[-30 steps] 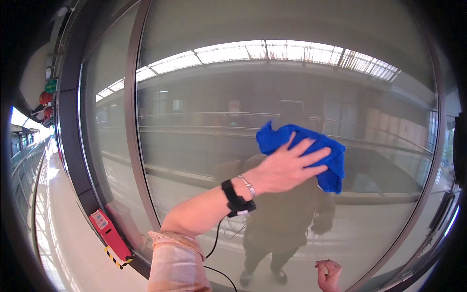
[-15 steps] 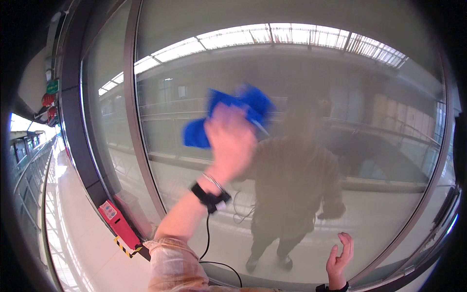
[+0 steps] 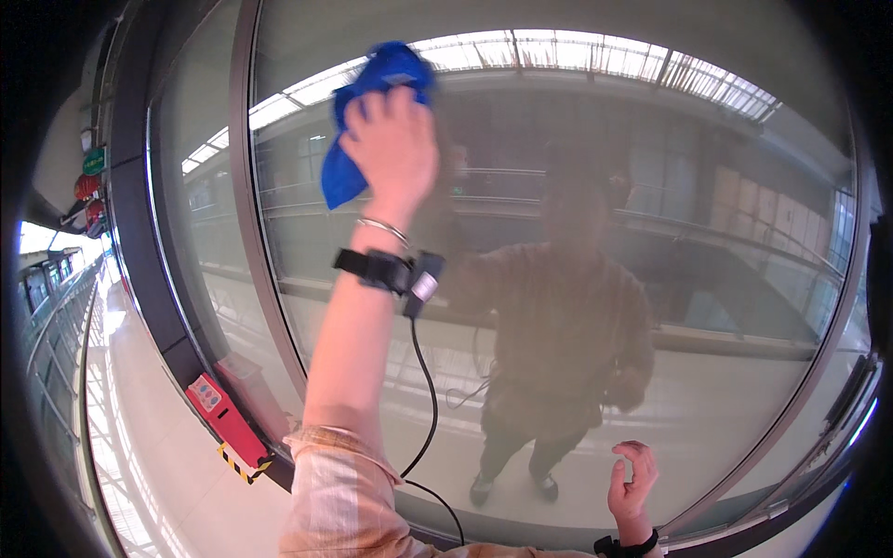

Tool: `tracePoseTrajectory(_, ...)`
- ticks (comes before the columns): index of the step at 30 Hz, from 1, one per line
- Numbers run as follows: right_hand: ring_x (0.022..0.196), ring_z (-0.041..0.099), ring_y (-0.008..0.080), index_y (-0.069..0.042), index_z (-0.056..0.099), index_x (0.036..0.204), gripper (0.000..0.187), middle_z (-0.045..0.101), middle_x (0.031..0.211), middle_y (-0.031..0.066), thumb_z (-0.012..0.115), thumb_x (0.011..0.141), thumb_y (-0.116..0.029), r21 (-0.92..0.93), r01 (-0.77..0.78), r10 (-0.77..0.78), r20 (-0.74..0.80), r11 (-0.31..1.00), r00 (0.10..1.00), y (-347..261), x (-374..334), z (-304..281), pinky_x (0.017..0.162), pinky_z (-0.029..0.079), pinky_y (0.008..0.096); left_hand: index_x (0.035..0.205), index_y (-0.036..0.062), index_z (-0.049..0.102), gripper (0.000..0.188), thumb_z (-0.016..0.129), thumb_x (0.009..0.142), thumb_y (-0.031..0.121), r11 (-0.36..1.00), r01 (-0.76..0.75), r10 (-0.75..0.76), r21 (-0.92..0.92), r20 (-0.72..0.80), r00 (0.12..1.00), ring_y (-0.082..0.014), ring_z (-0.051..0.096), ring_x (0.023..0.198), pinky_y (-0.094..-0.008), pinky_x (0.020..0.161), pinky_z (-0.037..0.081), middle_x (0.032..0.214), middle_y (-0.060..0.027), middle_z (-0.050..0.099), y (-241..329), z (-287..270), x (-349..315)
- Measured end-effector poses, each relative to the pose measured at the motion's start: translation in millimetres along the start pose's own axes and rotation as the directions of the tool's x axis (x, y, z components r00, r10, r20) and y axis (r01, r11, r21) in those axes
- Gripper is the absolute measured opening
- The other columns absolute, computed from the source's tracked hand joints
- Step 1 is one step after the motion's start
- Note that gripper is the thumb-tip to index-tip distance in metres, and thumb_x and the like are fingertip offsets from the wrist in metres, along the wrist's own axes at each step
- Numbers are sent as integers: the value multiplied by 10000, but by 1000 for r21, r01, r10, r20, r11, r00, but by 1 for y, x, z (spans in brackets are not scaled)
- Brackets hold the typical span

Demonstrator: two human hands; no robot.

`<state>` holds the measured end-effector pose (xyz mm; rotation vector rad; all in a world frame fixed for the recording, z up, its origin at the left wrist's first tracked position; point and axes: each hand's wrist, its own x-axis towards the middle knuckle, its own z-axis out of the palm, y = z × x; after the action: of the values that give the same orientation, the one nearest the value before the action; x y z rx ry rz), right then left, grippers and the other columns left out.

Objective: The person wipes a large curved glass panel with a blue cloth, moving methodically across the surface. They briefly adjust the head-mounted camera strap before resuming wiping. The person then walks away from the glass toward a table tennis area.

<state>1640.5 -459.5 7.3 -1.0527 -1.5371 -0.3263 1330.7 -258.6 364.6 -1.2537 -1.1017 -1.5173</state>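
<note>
A large glass pane (image 3: 744, 279) stands before me, with a pale floor (image 3: 149, 446) running off to its left and a red box (image 3: 228, 423) low beside it. My left hand (image 3: 395, 149), a black wristband (image 3: 381, 270) below it, spreads its fingers flat over a blue cloth (image 3: 395, 65) against the upper left of the glass. My right hand (image 3: 633, 479), fingers loosely curled, is half open and empty at the lower right.

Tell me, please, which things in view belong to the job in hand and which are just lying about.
In use:
blue fabric cloth, under the left hand
large reflective glass pane

Just around:
red rectangular box
round green object
</note>
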Motion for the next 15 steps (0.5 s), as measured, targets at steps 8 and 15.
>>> tracePoseTrajectory(8,858,595,363,-30,595,958,194,620,880,155,544,771,-32,-21,-11,13,57,1000,998,6,-5,-4,778,482,427,1115,294,604,368,591,748,266,377,-722,853,-580,-86,515,-266,487,1133,-540,937,345,1334,17,502,83,-24,-147)
tracePoseTrajectory(15,949,548,392,37,555,1090,296,577,1024,219,526,829,-100,-205,-39,5,-164,978,986,11,-2,-29,852,439,459,1254,113,505,390,468,902,276,997,17,-29,-81,-152,988,-376,456,1169,-511,944,384,1312,-156,480,-72,33,-4)
